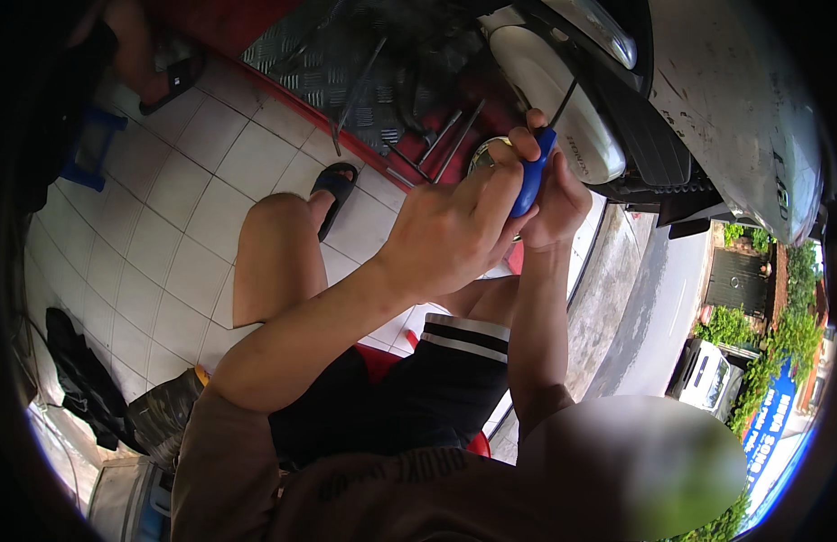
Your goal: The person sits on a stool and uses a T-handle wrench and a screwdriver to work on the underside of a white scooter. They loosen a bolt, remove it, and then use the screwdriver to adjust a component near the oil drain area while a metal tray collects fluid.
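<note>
The left hand (pixel 459 212) is closed round a blue screwdriver (pixel 530 176), which points to one o'clock over a lettered pale cover (pixel 547 86). The right hand (pixel 563 206) curls just behind, partly hidden; whether it grips, I can't tell. Rods (pixel 460 138) lie at ten o'clock, a sandal (pixel 338 183) at nine. Lettering marks the bike (pixel 734 99) at three, the shirt (pixel 391 479) near seven, and a blue sign (pixel 769 434) outside between four and five.

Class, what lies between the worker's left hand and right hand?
In the head view, the blue handle of a thin-shafted tool shows between the left hand and the right hand.
</note>
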{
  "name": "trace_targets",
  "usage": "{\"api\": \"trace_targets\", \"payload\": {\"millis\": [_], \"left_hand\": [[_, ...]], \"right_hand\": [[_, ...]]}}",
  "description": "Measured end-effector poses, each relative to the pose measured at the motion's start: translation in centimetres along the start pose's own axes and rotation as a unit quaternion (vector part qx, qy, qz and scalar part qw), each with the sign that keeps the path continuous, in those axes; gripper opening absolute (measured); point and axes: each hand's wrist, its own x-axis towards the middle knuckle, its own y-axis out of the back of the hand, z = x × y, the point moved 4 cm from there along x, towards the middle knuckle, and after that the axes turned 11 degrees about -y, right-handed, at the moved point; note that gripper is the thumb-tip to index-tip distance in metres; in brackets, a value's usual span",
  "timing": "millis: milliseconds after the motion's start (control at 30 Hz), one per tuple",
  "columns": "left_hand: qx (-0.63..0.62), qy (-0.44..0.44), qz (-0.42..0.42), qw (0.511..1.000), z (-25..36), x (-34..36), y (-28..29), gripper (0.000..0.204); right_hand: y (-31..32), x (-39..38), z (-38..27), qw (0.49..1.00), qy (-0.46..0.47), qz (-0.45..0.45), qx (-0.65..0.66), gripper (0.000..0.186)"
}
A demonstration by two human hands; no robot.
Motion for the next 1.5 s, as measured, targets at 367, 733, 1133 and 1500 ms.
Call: {"api": "trace_targets", "payload": {"millis": [367, 733, 1133, 1500], "left_hand": [[0.036, 0.189, -0.028, 0.981, -0.5, -0.9, -1.2, 0.037], [-0.568, 0.59, -0.03, 0.573, -0.9, -1.5, -2.9, 0.037], [-0.167, 0.272, -0.022, 0.948, -0.4, -2.5, -1.5, 0.03], [-0.061, 0.207, -0.063, 0.974, -0.4, -1.7, -0.9, 0.04]], "right_hand": [[4.1, 0.6, 2.1, 0.996, 0.042, 0.022, -0.07, 0.041], [4.4, 0.3, 1.5, 0.991, 0.109, -0.081, 0.009, 0.049], [3.0, -0.6, 2.3, 0.979, 0.122, 0.111, -0.12, 0.044], [5.1, -0.7, 1.7, 0.99, 0.068, 0.094, -0.079, 0.033]]}}
